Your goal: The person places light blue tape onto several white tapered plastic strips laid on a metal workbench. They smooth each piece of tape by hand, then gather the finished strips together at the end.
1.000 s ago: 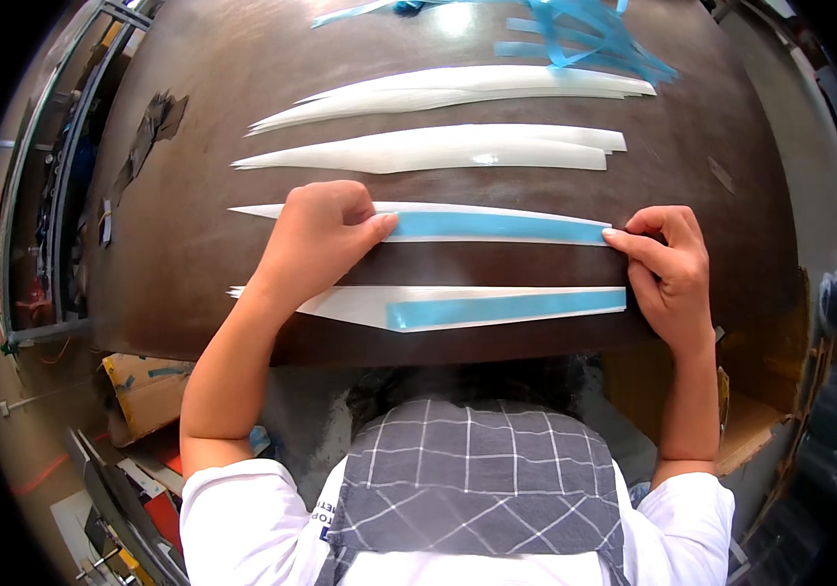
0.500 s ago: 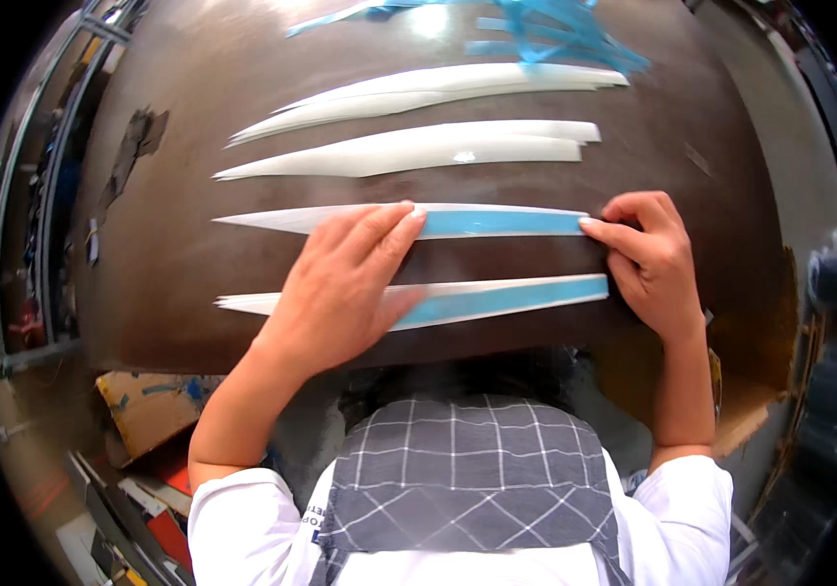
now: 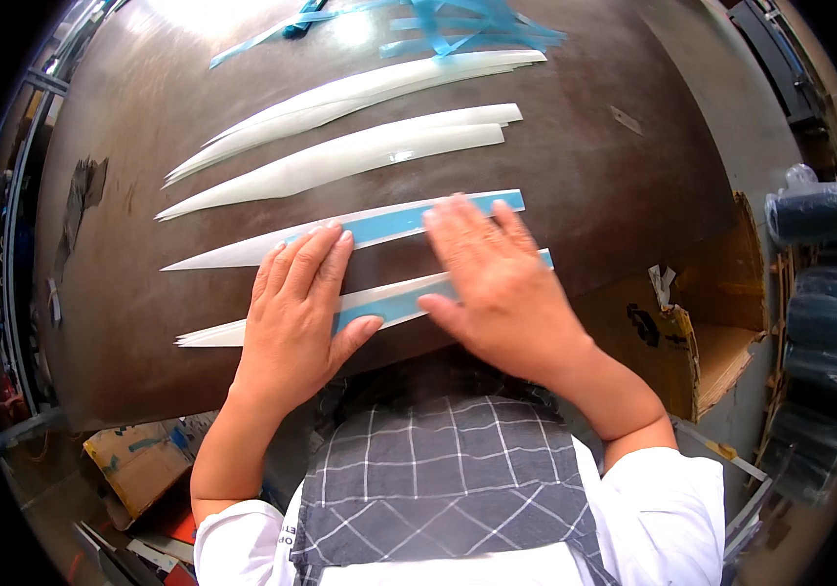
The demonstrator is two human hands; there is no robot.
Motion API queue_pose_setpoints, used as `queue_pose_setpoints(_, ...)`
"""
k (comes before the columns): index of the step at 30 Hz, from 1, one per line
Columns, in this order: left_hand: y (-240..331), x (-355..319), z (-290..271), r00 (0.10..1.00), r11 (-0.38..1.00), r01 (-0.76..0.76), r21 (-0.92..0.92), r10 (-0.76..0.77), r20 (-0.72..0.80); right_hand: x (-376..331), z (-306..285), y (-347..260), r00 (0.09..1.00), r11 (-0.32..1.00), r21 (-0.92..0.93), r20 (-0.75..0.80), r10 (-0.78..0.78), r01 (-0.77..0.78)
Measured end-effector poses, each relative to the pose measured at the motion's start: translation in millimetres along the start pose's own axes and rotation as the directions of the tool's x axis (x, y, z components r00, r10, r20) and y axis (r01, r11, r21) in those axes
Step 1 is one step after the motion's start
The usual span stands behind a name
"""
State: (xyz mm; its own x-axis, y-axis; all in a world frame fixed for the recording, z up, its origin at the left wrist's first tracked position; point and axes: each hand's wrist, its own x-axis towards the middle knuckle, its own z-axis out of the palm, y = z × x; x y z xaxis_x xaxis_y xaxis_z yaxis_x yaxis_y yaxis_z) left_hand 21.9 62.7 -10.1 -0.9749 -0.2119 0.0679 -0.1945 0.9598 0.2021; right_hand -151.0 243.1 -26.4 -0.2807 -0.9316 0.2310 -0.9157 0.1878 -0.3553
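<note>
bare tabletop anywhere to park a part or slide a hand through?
Free: brown table right of the white strips' blunt ends, and left of their tips by the dark scuff. Crowded: near edge, where left hand and right hand cover the blue-taped strips; far edge holds blue tape scraps.

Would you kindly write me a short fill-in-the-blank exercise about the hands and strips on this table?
1. Both hands, left hand and right hand, lie ____ on the strips.
2. The tape on the two nearest strips is ____.
3. ____ long white strips lie on the brown table.
Missing words: flat; blue; Four
</note>
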Motion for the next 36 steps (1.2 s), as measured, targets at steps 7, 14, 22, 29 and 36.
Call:
queue_pose_setpoints(7, -9.8, -11.6, -0.2, 0.996, 0.995, 0.084, 0.044, -0.083, -0.017, -19.1, -19.0, 29.8, 0.997, 0.983, -0.165, 0.020, 0.079, -0.075)
queue_pose_setpoints(14, -12.8, -22.7, -1.9, 0.989, 0.982, 0.145, 0.117, -0.139, -0.057, -28.5, -18.2, 34.0, 0.996, 0.978, -0.189, 0.011, 0.092, -0.089)
queue_pose_setpoints(22, -12.8, -25.7, 4.9, 0.986, 0.988, 0.135, 0.069, -0.127, -0.112, -21.0, -20.8, 23.1, 0.988, 0.984, -0.091, -0.051, 0.146, -0.150)
queue_pose_setpoints(29, -12.5, -27.7, 4.2, 0.984, 0.985, 0.159, 0.071, -0.152, -0.090, -3.2, 6.1, -5.6, 0.998, 0.993, -0.102, -0.031, 0.054, -0.057)
queue_pose_setpoints(36, -15.9, -29.5, 8.0, 0.986, 0.988, 0.144, 0.057, -0.138, -0.098, -22.4, -12.7, 16.3, 0.988, 0.950, -0.271, -0.041, 0.149, -0.154)
